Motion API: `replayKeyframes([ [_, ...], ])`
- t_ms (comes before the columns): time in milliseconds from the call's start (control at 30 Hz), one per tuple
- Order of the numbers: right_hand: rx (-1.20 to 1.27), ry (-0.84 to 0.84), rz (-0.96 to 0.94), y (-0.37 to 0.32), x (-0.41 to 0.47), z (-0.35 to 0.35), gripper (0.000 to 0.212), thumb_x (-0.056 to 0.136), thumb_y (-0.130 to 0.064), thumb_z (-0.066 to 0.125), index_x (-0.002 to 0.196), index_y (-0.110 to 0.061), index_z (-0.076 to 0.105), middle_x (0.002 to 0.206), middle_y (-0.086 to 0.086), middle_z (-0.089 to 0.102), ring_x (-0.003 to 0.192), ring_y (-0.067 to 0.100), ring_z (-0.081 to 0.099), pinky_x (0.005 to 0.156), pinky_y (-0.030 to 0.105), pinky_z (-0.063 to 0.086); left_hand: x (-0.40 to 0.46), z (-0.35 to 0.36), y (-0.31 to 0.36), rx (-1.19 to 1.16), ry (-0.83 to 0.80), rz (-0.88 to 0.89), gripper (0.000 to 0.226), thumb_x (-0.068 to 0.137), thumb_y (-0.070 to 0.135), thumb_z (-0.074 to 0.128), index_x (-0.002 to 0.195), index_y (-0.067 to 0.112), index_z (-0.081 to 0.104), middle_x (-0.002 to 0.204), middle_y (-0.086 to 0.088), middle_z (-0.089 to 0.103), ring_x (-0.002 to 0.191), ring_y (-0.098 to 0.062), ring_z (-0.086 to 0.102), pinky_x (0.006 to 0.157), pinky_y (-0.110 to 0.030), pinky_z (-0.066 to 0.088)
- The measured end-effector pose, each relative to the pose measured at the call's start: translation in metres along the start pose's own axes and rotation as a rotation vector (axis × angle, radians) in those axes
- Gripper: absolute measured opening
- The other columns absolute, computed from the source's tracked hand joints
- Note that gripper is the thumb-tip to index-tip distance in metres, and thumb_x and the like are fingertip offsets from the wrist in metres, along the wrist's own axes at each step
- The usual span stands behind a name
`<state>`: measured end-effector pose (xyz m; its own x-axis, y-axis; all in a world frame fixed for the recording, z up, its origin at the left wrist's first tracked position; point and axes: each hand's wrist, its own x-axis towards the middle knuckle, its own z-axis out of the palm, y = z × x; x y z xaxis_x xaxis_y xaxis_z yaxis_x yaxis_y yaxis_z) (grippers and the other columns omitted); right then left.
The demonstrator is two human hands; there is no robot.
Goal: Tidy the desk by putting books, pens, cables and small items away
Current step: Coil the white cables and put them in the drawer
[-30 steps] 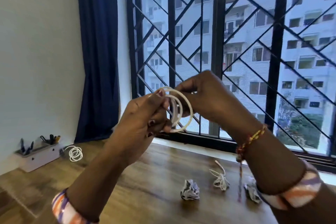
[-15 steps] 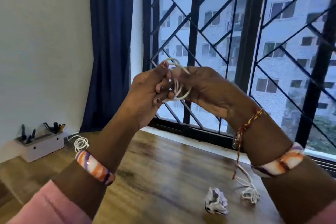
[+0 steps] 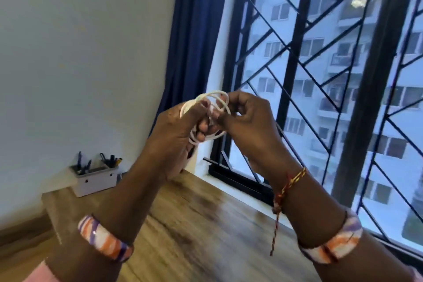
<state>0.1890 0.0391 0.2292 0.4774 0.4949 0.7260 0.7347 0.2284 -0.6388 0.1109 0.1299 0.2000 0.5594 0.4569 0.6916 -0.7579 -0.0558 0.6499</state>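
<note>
A white cable (image 3: 217, 98), wound into several loops, is held up in front of the window above the wooden desk (image 3: 201, 224). My left hand (image 3: 176, 135) grips the coil from the left, its fingers curled through the loops. From the right, my right hand (image 3: 247, 119) pinches the cable at the coil's middle with thumb and fingertips. Both hands meet at the coil, well above the desk surface.
A white organiser box (image 3: 95, 178) holding pens and small tools stands against the wall at the desk's far left. A dark blue curtain (image 3: 190, 36) hangs beside the black window grille (image 3: 295, 57). The desk's left edge drops to the floor.
The view has swung left and tilted up, so the crumpled paper and the other cable on the desk are out of sight. Both hands still hold the coil, now lower in view.
</note>
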Motion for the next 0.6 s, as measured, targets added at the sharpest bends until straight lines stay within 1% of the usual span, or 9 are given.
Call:
replayKeyframes([
  [67, 0.193, -0.163, 0.155, -0.004, 0.000, 0.011, 0.009, 0.082, -0.002, 0.065, 0.089, -0.009, 0.066, 0.088, 0.017, 0.071, 0.077, 0.024, 0.068, 0.080, 0.042, 0.058, -0.004, -0.007, 0.002, -0.044, 0.074, -0.030, 0.026, 0.081, 0.030, 0.060, 0.061, 0.016, 0.072, 0.042, 0.006, 0.051, 0.047, -0.008, 0.052, 0.059, -0.021, 0.051],
  [133, 0.321, -0.316, 0.265, -0.005, -0.001, 0.019, 0.016, 0.083, 0.003, 0.062, 0.097, -0.004, 0.064, 0.090, 0.021, 0.069, 0.076, 0.023, 0.066, 0.077, 0.036, 0.058, -0.008, -0.016, 0.003, -0.154, 0.072, -0.068, 0.029, 0.072, 0.036, 0.059, 0.055, 0.014, 0.069, 0.039, 0.005, 0.048, 0.043, -0.007, 0.054, 0.051, -0.016, 0.050],
  [167, 0.283, -0.335, 0.265, -0.002, 0.001, 0.021, 0.021, 0.080, 0.007, 0.063, 0.098, -0.004, 0.064, 0.090, 0.021, 0.069, 0.079, 0.026, 0.067, 0.078, 0.036, 0.058, -0.010, -0.023, 0.003, -0.193, 0.048, -0.095, 0.028, 0.066, 0.038, 0.061, 0.055, 0.014, 0.067, 0.038, 0.006, 0.048, 0.042, -0.007, 0.055, 0.049, -0.015, 0.050],
  [233, 0.039, -0.324, 0.182, 0.001, 0.002, 0.024, 0.024, 0.074, 0.007, 0.066, 0.093, -0.008, 0.066, 0.088, 0.017, 0.070, 0.083, 0.029, 0.067, 0.075, 0.038, 0.057, -0.013, -0.038, 0.001, -0.205, -0.063, -0.174, 0.030, 0.063, 0.042, 0.068, 0.066, 0.012, 0.067, 0.045, 0.004, 0.052, 0.050, -0.010, 0.060, 0.061, -0.020, 0.056],
  [300, -0.182, -0.318, 0.088, 0.003, -0.002, 0.028, 0.014, 0.078, -0.003, 0.065, 0.090, -0.011, 0.065, 0.084, 0.010, 0.070, 0.081, 0.024, 0.066, 0.071, 0.038, 0.057, -0.015, -0.052, 0.000, -0.126, -0.185, -0.262, 0.037, 0.066, 0.045, 0.072, 0.079, 0.011, 0.070, 0.059, 0.002, 0.059, 0.065, -0.012, 0.062, 0.081, -0.027, 0.056],
  [400, -0.308, -0.314, -0.024, 0.004, -0.007, 0.031, 0.011, 0.086, -0.011, 0.055, 0.096, -0.013, 0.060, 0.089, 0.006, 0.068, 0.085, 0.022, 0.064, 0.076, 0.039, 0.054, -0.018, -0.059, 0.004, -0.036, -0.253, -0.274, 0.031, 0.079, 0.038, 0.060, 0.091, 0.011, 0.068, 0.070, 0.000, 0.058, 0.070, -0.009, 0.056, 0.087, -0.027, 0.052],
  [467, -0.315, -0.316, -0.064, 0.002, -0.007, 0.029, 0.019, 0.085, -0.005, 0.051, 0.099, -0.013, 0.059, 0.092, 0.006, 0.068, 0.087, 0.022, 0.064, 0.079, 0.041, 0.054, -0.020, -0.057, 0.009, -0.050, -0.253, -0.259, 0.026, 0.083, 0.029, 0.051, 0.087, 0.012, 0.070, 0.069, 0.001, 0.061, 0.069, -0.008, 0.059, 0.085, -0.026, 0.053],
  [500, -0.259, -0.325, -0.046, -0.001, -0.007, 0.027, 0.024, 0.083, 0.001, 0.050, 0.100, -0.013, 0.060, 0.091, 0.007, 0.068, 0.086, 0.022, 0.066, 0.079, 0.041, 0.056, -0.020, -0.056, 0.011, -0.052, -0.264, -0.252, 0.024, 0.082, 0.028, 0.052, 0.086, 0.013, 0.071, 0.071, 0.001, 0.063, 0.071, -0.008, 0.060, 0.086, -0.026, 0.052],
  [600, -0.026, -0.377, 0.058, -0.011, -0.008, 0.020, 0.033, 0.081, 0.014, 0.049, 0.097, -0.011, 0.064, 0.087, 0.007, 0.071, 0.079, 0.016, 0.069, 0.073, 0.029, 0.058, -0.019, -0.058, 0.012, -0.115, -0.316, -0.259, 0.030, 0.073, 0.032, 0.071, 0.094, 0.011, 0.071, 0.080, -0.001, 0.065, 0.078, -0.009, 0.061, 0.092, -0.028, 0.050],
])
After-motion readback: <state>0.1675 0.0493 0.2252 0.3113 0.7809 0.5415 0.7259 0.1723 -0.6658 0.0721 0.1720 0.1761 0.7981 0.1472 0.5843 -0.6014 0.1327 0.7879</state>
